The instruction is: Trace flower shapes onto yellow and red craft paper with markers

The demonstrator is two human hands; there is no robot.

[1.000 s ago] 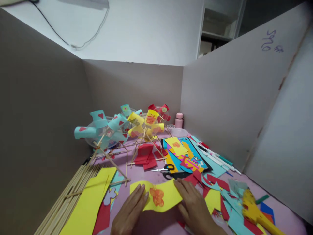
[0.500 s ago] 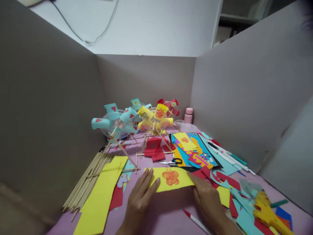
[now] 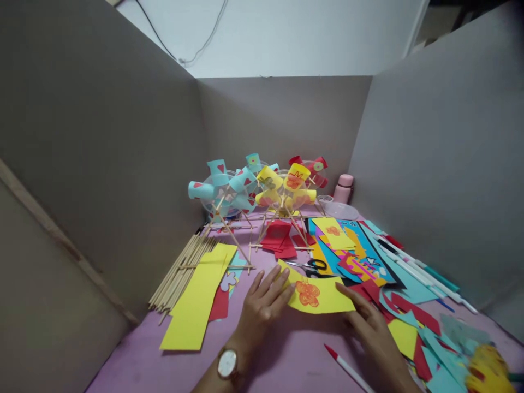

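Watch point(image 3: 227, 363) now showing, flat left hand point(image 3: 262, 307) touches yellow strip point(image 3: 329, 295); right hand point(image 3: 371, 326) pinches it.

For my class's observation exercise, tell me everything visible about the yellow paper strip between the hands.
The yellow rectangular paper strip bears a scribbled orange butterfly-like drawing. It looks like thin card, gently curved. The left hand lies over its left end; the right hand touches its right end. Whether it rests on the purple tabletop beneath is unclear.
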